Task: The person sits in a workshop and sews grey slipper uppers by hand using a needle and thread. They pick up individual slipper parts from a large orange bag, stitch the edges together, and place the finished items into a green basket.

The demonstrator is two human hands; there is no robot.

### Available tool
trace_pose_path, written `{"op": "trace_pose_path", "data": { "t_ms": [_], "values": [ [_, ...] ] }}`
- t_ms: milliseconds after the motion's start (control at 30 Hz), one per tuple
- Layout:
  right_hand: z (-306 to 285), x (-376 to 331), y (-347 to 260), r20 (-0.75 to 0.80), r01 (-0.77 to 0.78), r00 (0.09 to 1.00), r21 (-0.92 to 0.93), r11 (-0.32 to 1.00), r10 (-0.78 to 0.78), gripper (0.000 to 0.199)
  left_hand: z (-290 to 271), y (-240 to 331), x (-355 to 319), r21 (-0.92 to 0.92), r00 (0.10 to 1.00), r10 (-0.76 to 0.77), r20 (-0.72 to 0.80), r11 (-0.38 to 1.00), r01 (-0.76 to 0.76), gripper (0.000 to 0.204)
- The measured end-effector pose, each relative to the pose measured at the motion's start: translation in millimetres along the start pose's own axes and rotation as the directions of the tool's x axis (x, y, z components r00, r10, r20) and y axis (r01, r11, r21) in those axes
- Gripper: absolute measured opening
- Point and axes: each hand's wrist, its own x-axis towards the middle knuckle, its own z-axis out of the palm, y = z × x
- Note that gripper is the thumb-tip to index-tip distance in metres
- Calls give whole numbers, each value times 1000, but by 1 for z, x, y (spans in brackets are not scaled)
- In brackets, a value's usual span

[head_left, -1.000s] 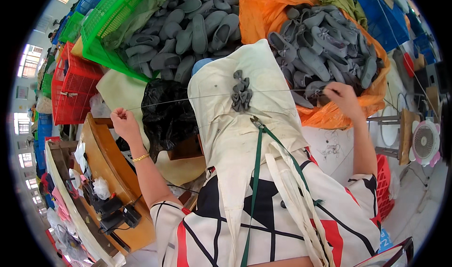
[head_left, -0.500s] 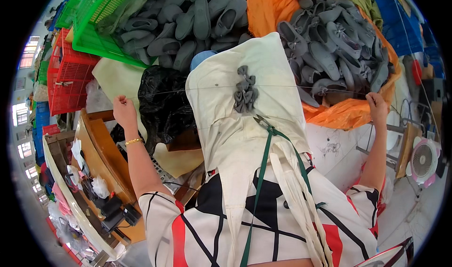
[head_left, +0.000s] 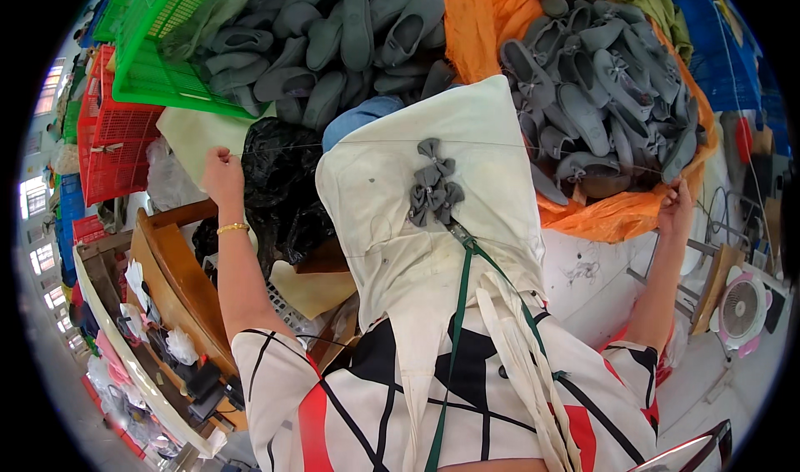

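Note:
A thin dark thread (head_left: 367, 142) runs nearly straight across, above my lap, between my two raised hands. My left hand (head_left: 223, 176) pinches its left end beside a black plastic bag. Out to the right, my right hand (head_left: 677, 208) closes on the other end near the orange sack; any needle there is too small to make out. Below the thread, several grey fabric bows (head_left: 433, 190) lie bunched on the cream apron (head_left: 492, 130) over my lap. Small metal thread snips (head_left: 460, 234) rest just under the bows, tied to a green cord (head_left: 458, 322).
Grey shoes (head_left: 358, 30) fill a green crate (head_left: 179, 84) ahead on the left. An orange sack (head_left: 596, 222) at front right holds grey shoes with bows. Red crates (head_left: 117, 151) and a wooden drawer unit (head_left: 179, 276) stand left; a small fan (head_left: 740, 305) stands right.
My right hand has moved a little outward and down, and its fingers have turned. The left hand stays almost in place. The thread remains stretched, while the lap and bows have shifted slightly.

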Motion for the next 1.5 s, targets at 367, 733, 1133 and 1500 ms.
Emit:
{"op": "trace_pose_path", "data": {
  "t_ms": [367, 733, 1133, 1500],
  "values": [
    [-12, 19, -6, 68, -64, 997, 659, 750, 26, 18, 38, 16, 18, 29, 995, 30, 97, 999, -33, 19],
    [166, -51, 51, 197, -219, 965, 230, 948, 176, 15, 7, 202, -123, -513, 466, 871, 154, 474, -716, 22],
    [286, -180, 120, 868, 736, 497, -429, 523, 13, 28, 25, 218, -145, -716, 414, 861, 297, 487, -500, 22],
    [317, -225, 144, 845, 402, 479, -452, 796, 238, 15, -29, 191, -172, -635, 286, 707, 647, 291, 716, 25]
  ]
}}
